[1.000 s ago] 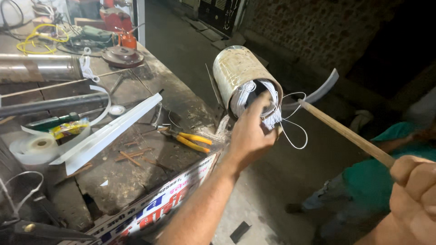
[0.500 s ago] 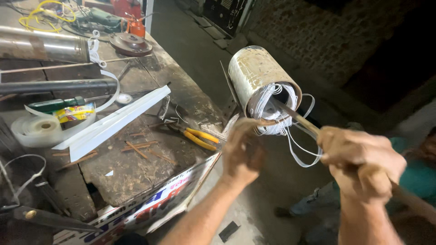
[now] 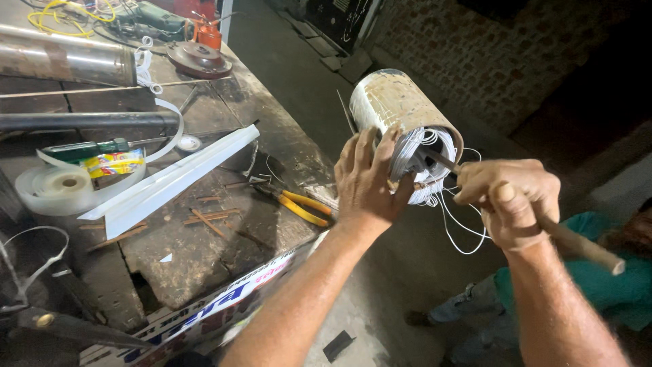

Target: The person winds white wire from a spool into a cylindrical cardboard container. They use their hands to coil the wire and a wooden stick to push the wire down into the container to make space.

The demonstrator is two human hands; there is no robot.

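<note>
Workshop setting: a scarred, grimy bench fills the left of the view, with a concrete floor and a brick wall beyond its right edge.

Changes noted: a second ago the right hand was drawn well back from the work with the wooden-handled tool held far out; it has since closed in, and the tool's dark tip now sits inside the open mouth of the metal cylinder. The right fingers are clamped round the handle. The left hand, which earlier cupped the cylinder's mouth, now lies flat against its near side, fingers spread apart and pressed against the white wire coils, gripping nothing. Judged from this, work has moved from positioning to acting directly on the winding.

Location: the cylinder is held out past the bench's right edge, over the floor, its open end toward the camera.

Contents: the cylinder is packed with white wire coils; several loose strands hang down out of its mouth below the right hand. No other container is seen holding anything.

On the bench: yellow-handled pliers near the right edge; a long white angled strip across the middle; a roll of clear tape at the left; a steel tube along the far edge. Another person in a teal garment crouches lower right.
</note>
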